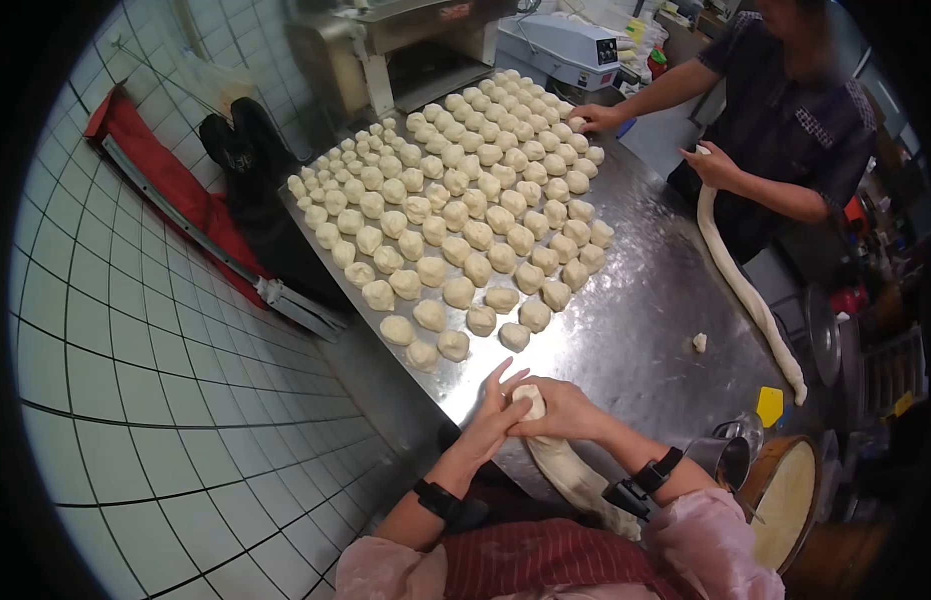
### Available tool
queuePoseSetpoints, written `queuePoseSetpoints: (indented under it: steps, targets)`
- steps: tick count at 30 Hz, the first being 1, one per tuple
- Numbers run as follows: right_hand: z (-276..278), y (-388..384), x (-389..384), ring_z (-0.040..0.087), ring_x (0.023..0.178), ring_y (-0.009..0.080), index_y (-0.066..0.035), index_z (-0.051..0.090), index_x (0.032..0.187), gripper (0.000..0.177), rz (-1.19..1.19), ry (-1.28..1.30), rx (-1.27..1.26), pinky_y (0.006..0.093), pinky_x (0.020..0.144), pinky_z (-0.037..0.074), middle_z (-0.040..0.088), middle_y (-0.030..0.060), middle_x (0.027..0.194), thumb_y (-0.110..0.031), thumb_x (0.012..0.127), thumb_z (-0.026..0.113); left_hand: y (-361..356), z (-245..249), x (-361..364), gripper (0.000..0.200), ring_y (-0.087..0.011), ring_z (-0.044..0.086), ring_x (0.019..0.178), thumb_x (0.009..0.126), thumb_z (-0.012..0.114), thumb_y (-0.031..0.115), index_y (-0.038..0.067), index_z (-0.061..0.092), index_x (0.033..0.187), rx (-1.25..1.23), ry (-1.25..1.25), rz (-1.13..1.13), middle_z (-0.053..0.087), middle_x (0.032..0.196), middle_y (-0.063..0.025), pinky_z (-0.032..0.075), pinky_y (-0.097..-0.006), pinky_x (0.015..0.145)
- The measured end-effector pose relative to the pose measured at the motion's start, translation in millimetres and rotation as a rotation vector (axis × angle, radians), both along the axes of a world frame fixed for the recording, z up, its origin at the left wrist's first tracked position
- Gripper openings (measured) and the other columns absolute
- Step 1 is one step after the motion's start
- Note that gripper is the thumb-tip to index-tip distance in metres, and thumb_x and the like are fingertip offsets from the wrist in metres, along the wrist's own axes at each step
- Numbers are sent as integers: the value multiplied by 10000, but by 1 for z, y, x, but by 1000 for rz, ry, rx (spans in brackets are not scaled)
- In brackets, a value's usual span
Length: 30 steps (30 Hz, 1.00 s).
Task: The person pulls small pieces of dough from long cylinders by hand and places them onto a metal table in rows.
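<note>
A thick dough rope (576, 478) runs from my hands down along the near table edge, below my right forearm. My right hand (564, 408) is wrapped round its upper end. My left hand (493, 415) presses against the same end from the left, its thumb on the dough and some fingers stretched out. Pale dough shows between the two hands. Just beyond them, many rounded dough pieces (515, 337) lie in rows on the metal table (626, 320).
Across the table a co-worker (786, 120) holds a long dough rope (731, 270) and touches a dough piece. A small dough scrap (700, 343), a yellow scraper (770, 406) and a metal pot (721, 458) are at the right. A machine (386, 50) stands behind the rows.
</note>
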State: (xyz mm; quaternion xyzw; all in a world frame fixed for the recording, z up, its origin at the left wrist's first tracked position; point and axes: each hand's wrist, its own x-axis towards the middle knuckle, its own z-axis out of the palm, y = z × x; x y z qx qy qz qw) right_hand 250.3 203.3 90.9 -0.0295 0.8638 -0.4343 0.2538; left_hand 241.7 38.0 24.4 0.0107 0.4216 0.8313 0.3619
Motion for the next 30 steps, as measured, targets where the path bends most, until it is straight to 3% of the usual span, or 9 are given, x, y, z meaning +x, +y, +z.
queuePoseSetpoints:
  steps: [3,5,6,12,15,17,19,24,30]
  targets:
    - [-8,1,7,615,934,328,-64,593,1097,534,-51,189,45,391,806,496,609,172,1006,-352,677,753,2,-2,2,586,-163,492,1154,834,675,110,40,404,1348,150,149,-200,492,1255,-72,422,-307,965]
    - [3,-10,12,618,910,340,-77,589,1058,456,-68,217,70,397,800,501,597,166,993,-307,689,727,3,-17,20,603,-162,496,1173,811,713,120,33,425,1334,-56,167,-357,497,1277,-62,430,-320,971]
    - [5,-14,15,616,915,334,-65,585,1063,441,-94,255,46,388,809,498,601,160,993,-289,709,723,9,-16,28,454,-151,580,1039,808,701,62,29,526,1225,-31,149,-135,608,1108,-42,468,-302,903]
    - [-1,-22,-25,598,921,352,-84,571,1084,402,-232,389,180,398,803,490,585,159,987,-251,753,724,-5,9,24,289,-159,643,818,851,663,58,33,527,1105,-261,239,-321,660,830,-52,500,-289,827]
    - [-19,-8,-54,576,938,331,-112,578,1092,400,-302,487,224,408,761,493,570,160,1018,-268,764,745,-18,30,33,164,-125,623,781,909,578,91,24,515,1045,-99,402,-309,654,858,-60,501,-274,715]
    - [-24,-12,-52,570,925,304,-108,569,1137,417,-206,483,14,357,755,510,526,174,1063,-204,772,745,-31,14,18,132,-178,650,777,911,583,75,5,506,991,-12,120,-46,650,820,-99,523,-318,760]
    - [-28,-28,-44,601,841,353,-118,548,1141,382,-204,414,-89,416,757,496,521,174,1033,-164,792,695,-36,7,14,106,-203,654,788,914,577,82,16,506,957,58,-42,108,629,789,-98,518,-334,780]
    - [-51,-39,-44,619,854,363,-122,509,1221,430,-73,380,260,421,762,515,507,182,1102,-166,819,652,-31,7,13,97,-223,645,866,925,564,103,27,504,933,63,-163,197,617,822,-100,504,-340,814]
    - [-39,-29,-24,644,828,329,-137,458,1333,558,-201,414,88,404,742,516,519,185,1173,-130,810,652,-29,0,21,101,-222,629,936,928,559,111,25,508,944,116,-252,264,623,877,-111,488,-342,842]
